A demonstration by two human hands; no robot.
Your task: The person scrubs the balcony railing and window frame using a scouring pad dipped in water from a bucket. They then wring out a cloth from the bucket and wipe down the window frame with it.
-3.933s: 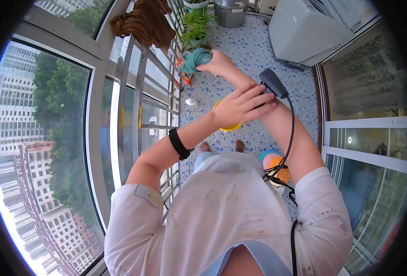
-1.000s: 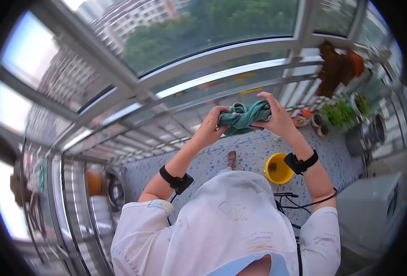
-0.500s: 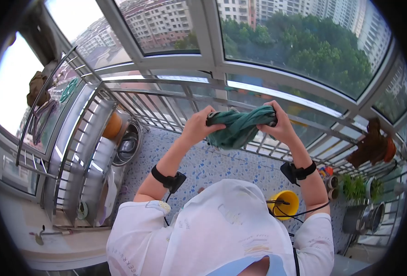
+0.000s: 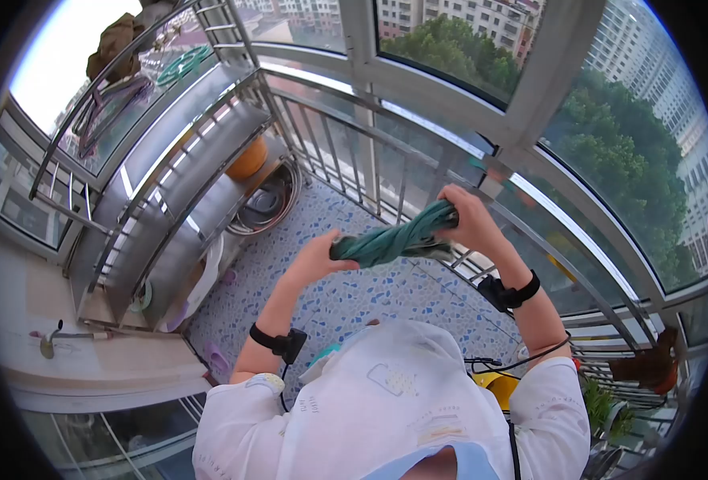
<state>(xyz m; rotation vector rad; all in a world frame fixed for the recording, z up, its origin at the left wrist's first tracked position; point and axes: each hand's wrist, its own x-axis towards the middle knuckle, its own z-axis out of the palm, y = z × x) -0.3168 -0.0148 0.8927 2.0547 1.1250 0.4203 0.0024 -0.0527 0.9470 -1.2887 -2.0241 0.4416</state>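
A green cloth (image 4: 394, 242), twisted into a thick rope, stretches between my two hands above the speckled floor. Its left end sits in my left hand (image 4: 319, 258), whose fingers are wrapped round it. My right hand (image 4: 467, 221) grips the other end, higher and closer to the window railing. A looser fold of the cloth hangs just below my right hand. Both forearms carry black straps with small black devices.
A metal shelf rack (image 4: 182, 180) stands at the left, with an orange object (image 4: 247, 158) and metal basins (image 4: 267, 200) low down. Railings (image 4: 346, 148) run along the windows. A yellow bucket (image 4: 498, 387) is beside my body, with plants (image 4: 602, 404) at the right.
The green cloth has gone from a loosely bunched shape to a tight twist. My view has turned toward the left, and my left hand now sits lower than my right.
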